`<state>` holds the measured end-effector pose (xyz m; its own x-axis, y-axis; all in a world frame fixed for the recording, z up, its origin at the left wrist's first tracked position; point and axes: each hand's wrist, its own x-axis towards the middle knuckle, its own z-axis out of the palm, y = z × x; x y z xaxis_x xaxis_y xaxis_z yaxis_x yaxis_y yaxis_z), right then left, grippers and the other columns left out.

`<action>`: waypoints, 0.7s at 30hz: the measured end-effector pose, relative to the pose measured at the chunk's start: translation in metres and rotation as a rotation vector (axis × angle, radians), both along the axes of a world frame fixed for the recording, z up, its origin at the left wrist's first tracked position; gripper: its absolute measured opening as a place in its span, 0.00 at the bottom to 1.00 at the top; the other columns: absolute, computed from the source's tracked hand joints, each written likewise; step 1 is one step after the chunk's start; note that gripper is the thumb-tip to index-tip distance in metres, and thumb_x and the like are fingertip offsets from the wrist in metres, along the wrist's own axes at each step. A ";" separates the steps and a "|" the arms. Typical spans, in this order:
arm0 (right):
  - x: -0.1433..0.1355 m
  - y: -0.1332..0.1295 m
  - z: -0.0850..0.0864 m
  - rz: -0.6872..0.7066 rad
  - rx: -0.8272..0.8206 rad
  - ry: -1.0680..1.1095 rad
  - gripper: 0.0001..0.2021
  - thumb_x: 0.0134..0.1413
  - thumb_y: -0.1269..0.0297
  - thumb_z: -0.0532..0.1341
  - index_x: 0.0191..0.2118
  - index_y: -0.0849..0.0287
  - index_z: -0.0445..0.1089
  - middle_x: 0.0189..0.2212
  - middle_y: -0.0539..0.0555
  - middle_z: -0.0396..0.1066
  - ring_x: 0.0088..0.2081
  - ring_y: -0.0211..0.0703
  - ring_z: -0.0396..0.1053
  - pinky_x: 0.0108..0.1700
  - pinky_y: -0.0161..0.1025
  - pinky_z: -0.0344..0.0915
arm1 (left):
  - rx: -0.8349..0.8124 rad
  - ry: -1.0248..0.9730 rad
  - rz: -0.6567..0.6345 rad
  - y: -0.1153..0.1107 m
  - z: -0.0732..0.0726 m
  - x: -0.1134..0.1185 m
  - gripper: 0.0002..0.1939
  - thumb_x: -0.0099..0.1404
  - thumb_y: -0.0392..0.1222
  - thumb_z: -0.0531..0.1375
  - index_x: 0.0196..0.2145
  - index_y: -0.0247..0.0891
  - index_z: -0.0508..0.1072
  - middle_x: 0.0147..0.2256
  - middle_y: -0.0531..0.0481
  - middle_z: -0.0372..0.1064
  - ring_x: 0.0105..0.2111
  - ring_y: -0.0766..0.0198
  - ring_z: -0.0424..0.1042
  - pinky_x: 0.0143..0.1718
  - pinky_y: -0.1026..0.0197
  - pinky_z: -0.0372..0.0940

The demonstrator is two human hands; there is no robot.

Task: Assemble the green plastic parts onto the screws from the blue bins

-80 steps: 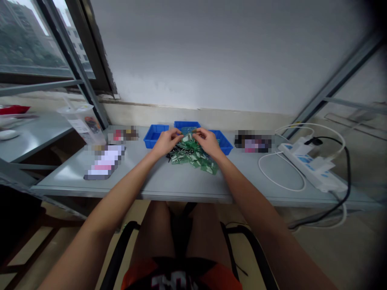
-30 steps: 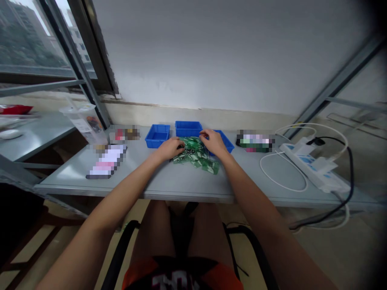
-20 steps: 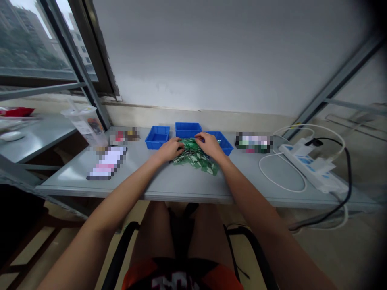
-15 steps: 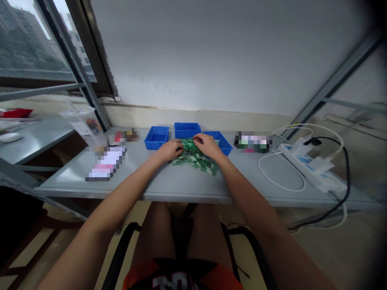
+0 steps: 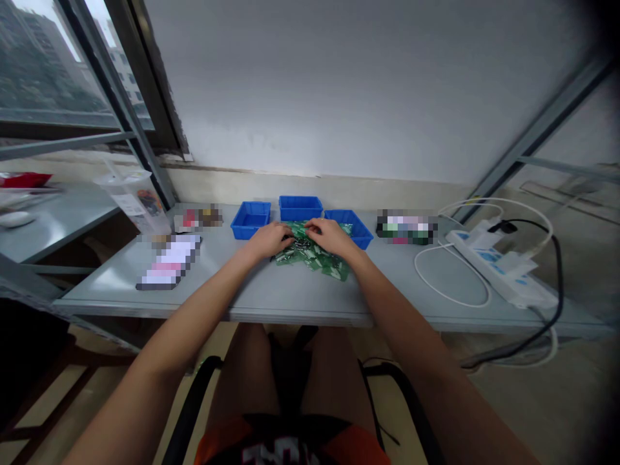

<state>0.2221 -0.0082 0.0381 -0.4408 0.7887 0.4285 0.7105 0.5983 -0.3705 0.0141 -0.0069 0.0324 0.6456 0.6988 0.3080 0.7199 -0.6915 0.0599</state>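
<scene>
A loose heap of small, shiny green packets [image 5: 314, 258], some partly clear, lies on the grey desk between my hands. My left hand [image 5: 272, 239] rests at the heap's left side, its fingers curled inward and closed at the tips. From the right, my right hand [image 5: 330, 234] reaches over the far part of the heap, with fingers bent and closed against the packets. What either hand pinches is too small to make out. Just behind stand three blue bins: a left bin [image 5: 250, 227], a middle bin [image 5: 300, 208] and a right bin [image 5: 361, 232], partly hidden by my right hand.
A phone [image 5: 169, 261] and a plastic drink cup [image 5: 140, 203] sit at the left of the desk [image 5: 290, 300]. To the right are a blurred-out item [image 5: 405, 228], a white power strip [image 5: 504, 274] with plugs, and a looped white cable [image 5: 453, 298]. A wall rises behind.
My right hand has shifted slightly left and down over the packets. My left hand stays nearly where it was.
</scene>
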 end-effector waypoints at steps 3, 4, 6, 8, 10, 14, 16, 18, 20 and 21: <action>0.000 0.000 0.000 0.006 0.005 -0.002 0.09 0.54 0.66 0.56 0.39 0.58 0.70 0.35 0.54 0.73 0.36 0.42 0.70 0.38 0.37 0.63 | 0.014 -0.017 0.020 0.000 0.000 0.000 0.15 0.66 0.44 0.51 0.43 0.36 0.73 0.43 0.42 0.71 0.43 0.56 0.68 0.44 0.54 0.63; 0.000 0.000 0.000 0.005 0.005 -0.007 0.09 0.54 0.66 0.56 0.39 0.57 0.70 0.35 0.54 0.73 0.36 0.42 0.70 0.39 0.38 0.63 | 0.009 -0.021 0.014 0.000 0.000 -0.001 0.15 0.66 0.44 0.51 0.43 0.36 0.73 0.43 0.42 0.71 0.43 0.56 0.68 0.45 0.54 0.63; 0.000 0.000 0.000 -0.004 0.013 -0.026 0.09 0.54 0.66 0.56 0.39 0.57 0.70 0.35 0.54 0.73 0.36 0.43 0.69 0.39 0.38 0.63 | -0.005 -0.023 -0.006 -0.001 0.001 -0.001 0.15 0.66 0.44 0.51 0.44 0.36 0.72 0.44 0.42 0.70 0.44 0.56 0.67 0.46 0.55 0.62; -0.001 0.001 -0.001 -0.004 0.030 -0.043 0.09 0.54 0.66 0.56 0.39 0.57 0.70 0.36 0.55 0.73 0.37 0.43 0.69 0.39 0.39 0.63 | -0.008 -0.023 -0.013 -0.001 0.001 -0.001 0.15 0.65 0.43 0.52 0.45 0.37 0.71 0.44 0.43 0.70 0.44 0.57 0.67 0.46 0.55 0.62; -0.001 0.002 -0.002 0.007 0.044 -0.049 0.09 0.54 0.66 0.56 0.39 0.57 0.70 0.36 0.55 0.72 0.37 0.44 0.69 0.40 0.39 0.63 | 0.006 -0.025 -0.008 -0.001 0.002 0.000 0.15 0.64 0.42 0.53 0.47 0.38 0.70 0.44 0.44 0.69 0.45 0.57 0.67 0.46 0.55 0.62; 0.000 0.002 -0.002 0.015 0.040 -0.047 0.09 0.54 0.66 0.56 0.40 0.58 0.70 0.37 0.55 0.72 0.37 0.43 0.69 0.40 0.39 0.63 | 0.019 0.003 -0.013 -0.001 0.001 0.000 0.13 0.63 0.37 0.52 0.43 0.37 0.72 0.42 0.44 0.69 0.44 0.57 0.66 0.45 0.56 0.63; -0.001 0.002 -0.002 0.009 0.029 -0.049 0.09 0.54 0.67 0.56 0.39 0.58 0.70 0.36 0.55 0.72 0.37 0.43 0.69 0.40 0.39 0.63 | 0.018 0.007 -0.016 0.000 0.001 0.000 0.12 0.63 0.36 0.51 0.39 0.37 0.73 0.43 0.43 0.68 0.44 0.56 0.66 0.46 0.56 0.63; -0.001 0.000 -0.001 0.001 0.020 -0.049 0.09 0.54 0.67 0.56 0.40 0.57 0.70 0.36 0.55 0.73 0.37 0.43 0.69 0.40 0.39 0.63 | 0.011 0.004 -0.012 0.000 0.000 0.000 0.12 0.63 0.36 0.51 0.37 0.37 0.74 0.46 0.42 0.66 0.46 0.55 0.65 0.48 0.54 0.62; -0.002 0.000 0.000 -0.002 0.016 -0.046 0.09 0.54 0.67 0.56 0.40 0.58 0.70 0.36 0.55 0.73 0.37 0.43 0.69 0.40 0.39 0.63 | -0.004 0.017 -0.008 0.000 -0.001 0.000 0.12 0.63 0.37 0.51 0.37 0.36 0.75 0.49 0.41 0.65 0.48 0.55 0.64 0.50 0.53 0.60; -0.002 0.000 0.000 -0.001 0.015 -0.044 0.09 0.54 0.67 0.56 0.40 0.58 0.70 0.36 0.55 0.73 0.37 0.43 0.69 0.40 0.39 0.63 | -0.012 0.031 -0.008 0.000 -0.001 0.000 0.13 0.64 0.38 0.51 0.37 0.36 0.75 0.50 0.41 0.64 0.49 0.55 0.64 0.51 0.53 0.60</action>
